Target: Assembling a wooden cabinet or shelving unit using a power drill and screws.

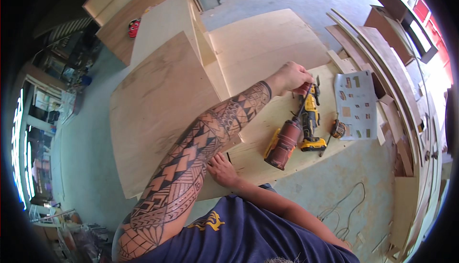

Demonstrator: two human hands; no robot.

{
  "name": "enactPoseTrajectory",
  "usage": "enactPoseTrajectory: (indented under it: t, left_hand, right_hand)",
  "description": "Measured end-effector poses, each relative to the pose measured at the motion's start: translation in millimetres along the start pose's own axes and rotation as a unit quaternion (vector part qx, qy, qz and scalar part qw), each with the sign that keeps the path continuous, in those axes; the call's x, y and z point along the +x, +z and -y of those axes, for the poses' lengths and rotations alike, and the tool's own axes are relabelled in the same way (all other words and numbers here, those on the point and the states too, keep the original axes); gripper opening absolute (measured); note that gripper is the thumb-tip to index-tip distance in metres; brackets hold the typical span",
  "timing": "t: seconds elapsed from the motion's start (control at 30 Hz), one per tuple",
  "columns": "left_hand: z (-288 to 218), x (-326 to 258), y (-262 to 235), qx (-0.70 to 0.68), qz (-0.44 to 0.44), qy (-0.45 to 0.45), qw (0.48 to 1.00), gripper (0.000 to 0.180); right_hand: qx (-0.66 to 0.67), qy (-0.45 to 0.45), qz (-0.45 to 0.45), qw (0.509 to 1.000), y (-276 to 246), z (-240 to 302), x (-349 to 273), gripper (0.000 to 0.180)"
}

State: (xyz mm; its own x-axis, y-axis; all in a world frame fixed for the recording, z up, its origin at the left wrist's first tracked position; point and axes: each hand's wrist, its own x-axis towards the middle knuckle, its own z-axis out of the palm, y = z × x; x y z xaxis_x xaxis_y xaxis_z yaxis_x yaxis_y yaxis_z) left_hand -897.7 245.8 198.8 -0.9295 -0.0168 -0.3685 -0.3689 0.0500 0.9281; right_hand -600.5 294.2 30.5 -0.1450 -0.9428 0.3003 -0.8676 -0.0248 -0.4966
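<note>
My tattooed left arm reaches across in front of me, crossing over my right forearm. My left hand (292, 77) is closed above the bench, its fingertips around a small reddish-brown piece that I cannot make out. A thin dark stick runs from there down to the mouth of a stained red-brown bottle (286, 144). Beside the bottle lies a yellow and black cordless power tool (311, 119). My right hand (223, 169) rests on the near part of the pale plywood worktop (253, 150), fingers loosely spread and empty. Part of it is hidden by my left arm.
A tape measure (338, 129) lies by a printed picture sheet (355, 105) on the right. Large plywood panels (162, 95) stand at the left and far side. Long boards (382, 62) are stacked at right, and a cable (351, 210) lies loosely on the floor.
</note>
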Motion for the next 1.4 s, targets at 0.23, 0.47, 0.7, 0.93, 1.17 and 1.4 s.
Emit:
enactPoseTrajectory:
  t: [0.23,0.47,0.7,0.93,1.17,1.4]
  left_hand:
    - [-13.5,-6.8,-5.0,-0.023,0.001,-0.017,1.0,0.011]
    - [-24.3,-6.8,-4.9,0.03,0.038,-0.032,0.998,0.014]
    - [-15.3,-9.0,-3.1,0.028,0.045,-0.039,0.998,0.018]
    - [26.6,-23.5,-2.3,-0.109,0.077,-0.058,0.989,0.021]
    - [125.1,-116.9,-30.5,0.217,0.141,0.126,0.958,0.053]
    - [155.3,-165.2,37.8,0.176,0.031,0.299,0.938,0.078]
  right_hand:
    - [-0.003,0.001,0.031,1.0,2.3,0.6,1.7,0.041]
    - [-0.006,-0.021,-0.028,0.999,7.6,-3.2,1.8,0.041]
    - [-0.015,-0.017,-0.029,0.999,7.2,-0.4,0.7,0.039]
    - [0.001,-0.04,-0.069,0.997,38.0,-9.7,-3.7,0.029]
    - [-0.015,-0.052,-0.152,0.987,28.9,-8.0,1.7,0.024]
    - [-0.009,-0.039,-0.084,0.996,46.5,-13.4,6.5,0.052]
